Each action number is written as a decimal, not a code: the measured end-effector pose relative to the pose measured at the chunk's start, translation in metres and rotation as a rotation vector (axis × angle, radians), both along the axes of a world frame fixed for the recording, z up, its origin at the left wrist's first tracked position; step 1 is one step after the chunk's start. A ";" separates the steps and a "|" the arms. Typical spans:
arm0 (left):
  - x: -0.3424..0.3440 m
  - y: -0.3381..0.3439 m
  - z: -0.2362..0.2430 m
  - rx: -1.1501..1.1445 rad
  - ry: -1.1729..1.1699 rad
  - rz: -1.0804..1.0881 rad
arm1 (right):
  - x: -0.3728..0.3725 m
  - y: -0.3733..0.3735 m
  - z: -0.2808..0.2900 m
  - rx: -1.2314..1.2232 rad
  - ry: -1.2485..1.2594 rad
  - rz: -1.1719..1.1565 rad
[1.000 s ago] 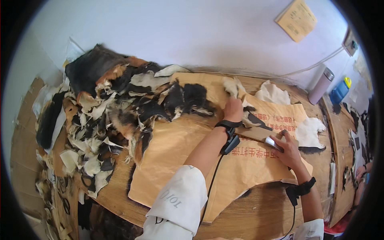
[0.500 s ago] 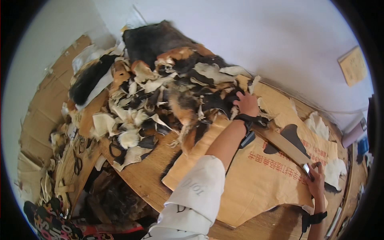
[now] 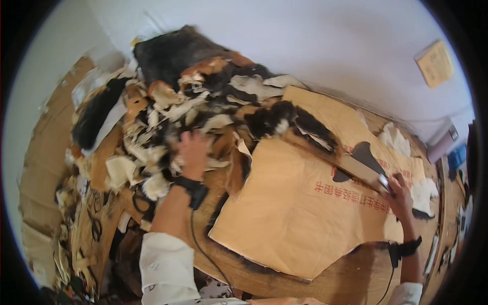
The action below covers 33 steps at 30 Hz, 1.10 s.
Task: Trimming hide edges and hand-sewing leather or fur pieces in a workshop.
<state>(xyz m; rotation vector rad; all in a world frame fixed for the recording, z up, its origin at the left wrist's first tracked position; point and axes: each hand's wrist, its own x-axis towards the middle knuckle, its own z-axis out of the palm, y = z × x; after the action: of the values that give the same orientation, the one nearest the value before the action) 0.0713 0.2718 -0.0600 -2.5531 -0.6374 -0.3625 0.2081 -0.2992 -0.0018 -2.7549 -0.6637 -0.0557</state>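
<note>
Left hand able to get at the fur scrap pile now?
Looks like yes: the left hand is at the fur scrap pile, nothing visible blocking it; blur hides any contact.

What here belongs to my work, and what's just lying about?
Seemingly in use:
left hand at black, brown and cream fur scraps
right hand with silver object
long flat brown strip
tan paper sheet with red print

Apparently idle:
lilac cylindrical bottle
tan paper pad on wall

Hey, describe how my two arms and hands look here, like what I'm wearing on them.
Your left hand and right hand are gloveless. Each wrist has a black strap with a small black box and a thin dark cable. Your sleeves are white; the left shows faint dark marks.
</note>
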 end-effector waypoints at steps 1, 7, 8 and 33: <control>-0.012 0.017 0.005 0.091 0.031 0.074 | 0.000 0.013 -0.004 0.051 0.012 0.033; -0.006 0.059 0.058 0.239 0.082 0.062 | 0.002 0.056 -0.010 0.106 0.008 0.039; 0.004 0.032 0.092 -0.082 0.257 0.159 | 0.006 0.053 -0.014 0.100 0.009 0.011; 0.199 -0.122 0.018 -0.664 0.093 -0.765 | 0.006 0.046 -0.026 0.097 0.124 0.002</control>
<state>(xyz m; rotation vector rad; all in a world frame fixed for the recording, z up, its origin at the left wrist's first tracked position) 0.2707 0.1494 -0.0423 -3.3590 0.3655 -0.3010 0.2145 -0.2533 -0.0273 -2.6395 -0.6138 0.0810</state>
